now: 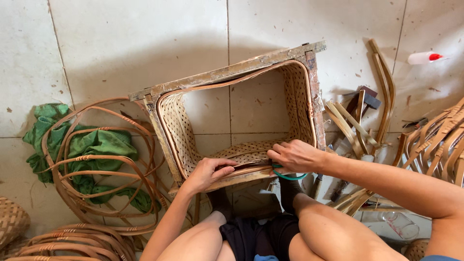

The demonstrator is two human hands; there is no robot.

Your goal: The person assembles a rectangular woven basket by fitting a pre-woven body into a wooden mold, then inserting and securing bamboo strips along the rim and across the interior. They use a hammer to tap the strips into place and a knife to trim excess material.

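Note:
A square wooden frame (227,72) lined with woven cane mesh (181,133) stands on the tiled floor in front of my knees. A bent cane strip (232,80) runs round its inner edge. My left hand (208,172) rests on the near rim, fingers pressing the cane against the frame. My right hand (296,155) grips the same near rim further right, fingers curled over the woven mesh. A green loop (289,176), like a band or cord, hangs just below my right hand.
Coils of cane (96,164) lie over a green cloth (99,145) at left. A woven basket (12,220) sits at the far left edge. Cane strips and a hammer (367,99) lie at right, with a white and red bottle (425,58) beyond.

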